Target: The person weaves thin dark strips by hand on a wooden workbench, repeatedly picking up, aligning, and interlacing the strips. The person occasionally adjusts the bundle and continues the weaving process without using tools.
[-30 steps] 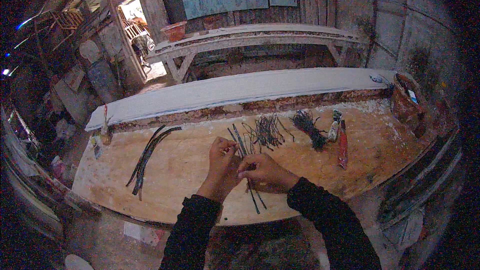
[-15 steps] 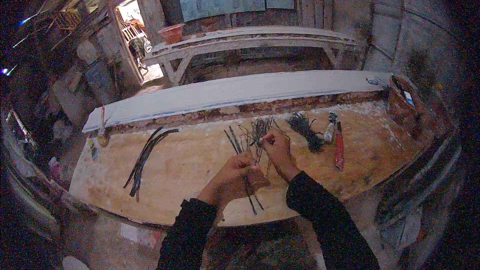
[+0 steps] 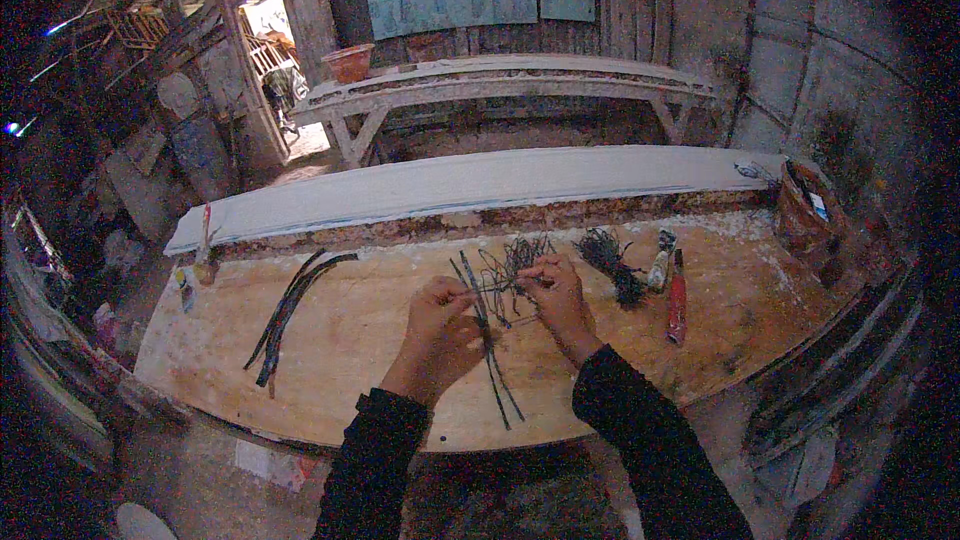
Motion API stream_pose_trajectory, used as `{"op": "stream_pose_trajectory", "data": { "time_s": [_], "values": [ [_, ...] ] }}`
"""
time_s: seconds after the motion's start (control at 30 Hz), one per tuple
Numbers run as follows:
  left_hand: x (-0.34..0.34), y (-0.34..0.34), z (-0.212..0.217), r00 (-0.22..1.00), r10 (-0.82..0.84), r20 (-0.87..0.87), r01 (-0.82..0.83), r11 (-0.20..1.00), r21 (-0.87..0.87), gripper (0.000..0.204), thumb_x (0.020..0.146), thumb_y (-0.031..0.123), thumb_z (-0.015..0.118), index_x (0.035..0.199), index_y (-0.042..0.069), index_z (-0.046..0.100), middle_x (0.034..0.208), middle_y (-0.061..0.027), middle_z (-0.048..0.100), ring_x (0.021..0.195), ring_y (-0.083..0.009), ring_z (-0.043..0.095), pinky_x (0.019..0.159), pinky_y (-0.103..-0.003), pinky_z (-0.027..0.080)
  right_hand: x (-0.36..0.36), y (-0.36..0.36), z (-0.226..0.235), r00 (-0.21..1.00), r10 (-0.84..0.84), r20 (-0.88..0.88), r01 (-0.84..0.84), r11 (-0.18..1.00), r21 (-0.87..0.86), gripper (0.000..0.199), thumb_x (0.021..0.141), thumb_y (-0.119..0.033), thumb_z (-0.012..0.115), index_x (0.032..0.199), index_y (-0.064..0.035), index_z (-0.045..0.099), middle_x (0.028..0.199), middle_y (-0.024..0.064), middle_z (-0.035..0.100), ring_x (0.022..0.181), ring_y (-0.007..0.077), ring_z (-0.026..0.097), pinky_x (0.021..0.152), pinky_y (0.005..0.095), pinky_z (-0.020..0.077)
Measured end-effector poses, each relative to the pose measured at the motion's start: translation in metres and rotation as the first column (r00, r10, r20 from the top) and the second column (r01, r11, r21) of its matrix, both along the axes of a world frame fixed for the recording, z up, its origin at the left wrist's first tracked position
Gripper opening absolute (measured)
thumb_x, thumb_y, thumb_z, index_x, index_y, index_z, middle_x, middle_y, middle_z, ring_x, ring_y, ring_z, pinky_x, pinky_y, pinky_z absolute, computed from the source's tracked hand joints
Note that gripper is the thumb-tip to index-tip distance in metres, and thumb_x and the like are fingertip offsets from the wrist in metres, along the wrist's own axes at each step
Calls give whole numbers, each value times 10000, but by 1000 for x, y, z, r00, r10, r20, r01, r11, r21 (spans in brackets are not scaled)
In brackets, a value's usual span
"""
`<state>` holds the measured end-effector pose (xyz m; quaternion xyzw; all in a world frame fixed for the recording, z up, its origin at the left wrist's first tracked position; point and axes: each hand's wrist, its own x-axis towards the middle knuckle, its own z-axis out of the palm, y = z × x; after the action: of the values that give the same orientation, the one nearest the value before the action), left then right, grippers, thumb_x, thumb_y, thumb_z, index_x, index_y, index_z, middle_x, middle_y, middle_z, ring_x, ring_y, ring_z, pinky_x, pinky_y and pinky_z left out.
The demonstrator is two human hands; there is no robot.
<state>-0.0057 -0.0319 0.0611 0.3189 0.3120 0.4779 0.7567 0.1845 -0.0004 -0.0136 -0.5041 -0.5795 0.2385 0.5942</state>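
Observation:
My left hand [image 3: 437, 335] is closed in a pinch over two thin dark strips [image 3: 497, 370] that lie side by side on the board, their ends showing beyond and below it. What its fingertips hold is too small to make out. To its right, my right hand [image 3: 562, 308] pinches a strand at the near edge of a loose tangle of thin dark cord [image 3: 510, 262]. A gap separates the two hands. Right of the tangle lies a tied bundle of dark cord [image 3: 612, 265], beside a squeezed tube [image 3: 661, 260] and a red-handled tool [image 3: 677, 305].
A curved bundle of dark strips [image 3: 290, 315] lies on the left of the wooden board [image 3: 370, 360]. A small bottle with a brush [image 3: 205, 265] stands at the left edge, a brown container [image 3: 808, 210] at the right. Behind runs a long white plank [image 3: 480, 180].
My left hand has moved slightly up and left, away from the right hand, uncovering more of the strips. My right hand has shifted only a little, its fingers still at the cord tangle.

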Motion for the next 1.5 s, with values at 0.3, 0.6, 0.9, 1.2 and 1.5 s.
{"op": "stream_pose_trajectory", "data": {
  "time_s": [0.3,0.6,0.9,1.2,1.5],
  "values": [
    [-13,45,-37,871,422,-251,-355,895,271,167,781,53,691,838,44,535,744,-53,474,472,-172,511,403,-346,442,-48,-47,30,739,671,60,-650,734,-196,121,824,-115,668,905,-26,658,1091,59,510,1014,156,520,880,318,451],
    [-5,38,-39,909,380,-173,-314,896,314,119,796,7,662,807,1,543,785,-99,549,519,-164,541,401,-301,500,-40,-49,35,684,715,-143,-718,625,-306,108,823,-65,645,913,-9,663,1006,66,572,1022,199,511,835,322,452],
    [-5,45,-62,897,343,-279,-201,878,434,72,818,18,646,822,-4,577,771,-74,556,644,-147,548,457,-288,480,-36,-45,24,708,463,532,-631,754,183,111,751,-98,696,809,-25,637,908,83,582,914,225,528,775,341,444],
    [8,20,-40,994,-22,110,7,990,140,55,845,19,597,870,47,557,803,-38,549,734,-188,572,618,-371,495,-35,-43,39,968,166,186,-167,986,-7,109,762,-75,662,811,-22,580,786,81,568,794,201,549,724,330,439],
    [14,7,-50,890,-455,9,443,871,210,117,840,48,629,887,68,523,857,-13,512,833,-158,556,760,-327,474,-14,-4,8,997,-73,27,73,997,22,90,834,-78,613,907,-34,585,793,66,573,744,156,538,671,314,443]
  ]
}}
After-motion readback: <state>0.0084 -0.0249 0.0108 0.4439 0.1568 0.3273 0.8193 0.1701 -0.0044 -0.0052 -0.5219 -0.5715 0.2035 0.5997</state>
